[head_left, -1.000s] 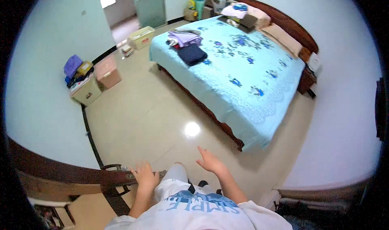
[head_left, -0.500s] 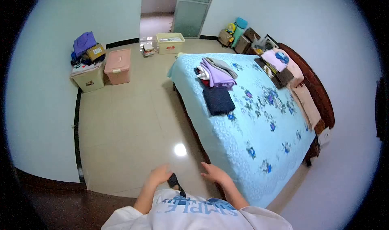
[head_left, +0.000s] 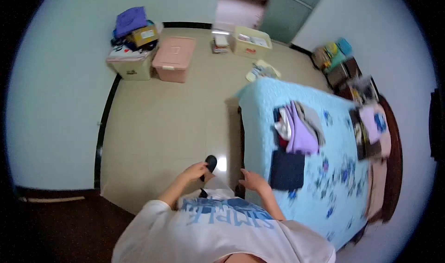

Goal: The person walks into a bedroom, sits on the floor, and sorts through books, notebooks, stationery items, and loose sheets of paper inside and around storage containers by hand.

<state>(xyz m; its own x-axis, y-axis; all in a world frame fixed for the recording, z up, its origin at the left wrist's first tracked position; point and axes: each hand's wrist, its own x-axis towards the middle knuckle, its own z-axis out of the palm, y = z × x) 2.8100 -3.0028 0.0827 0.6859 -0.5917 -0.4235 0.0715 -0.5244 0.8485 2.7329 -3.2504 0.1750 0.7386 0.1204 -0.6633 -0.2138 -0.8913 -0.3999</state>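
1. the left hand [head_left: 193, 171] is empty, its fingers loosely bent, over the floor near a black slipper [head_left: 211, 162] on one foot.
2. the right hand [head_left: 256, 182] is empty too, half open, near the left edge of the bed with a light blue floral cloth spread [head_left: 320, 207].
3. a folded dark navy cloth square [head_left: 287, 170] lies near that left edge, nearest the right hand; just beyond it is a loose pile of folded purple, grey and white garments [head_left: 301, 133].
4. the pile looks uneven, so a bump or a one-sided lift could slide its layers apart or over the bed's edge.
5. past the bed's far left corner, a pale yellow plastic piece with items on it [head_left: 264, 71] lies on the floor; a foot could catch it if the eyes are elsewhere.
6. the glossy tiled floor [head_left: 153, 124] could be slippery underfoot if damp.
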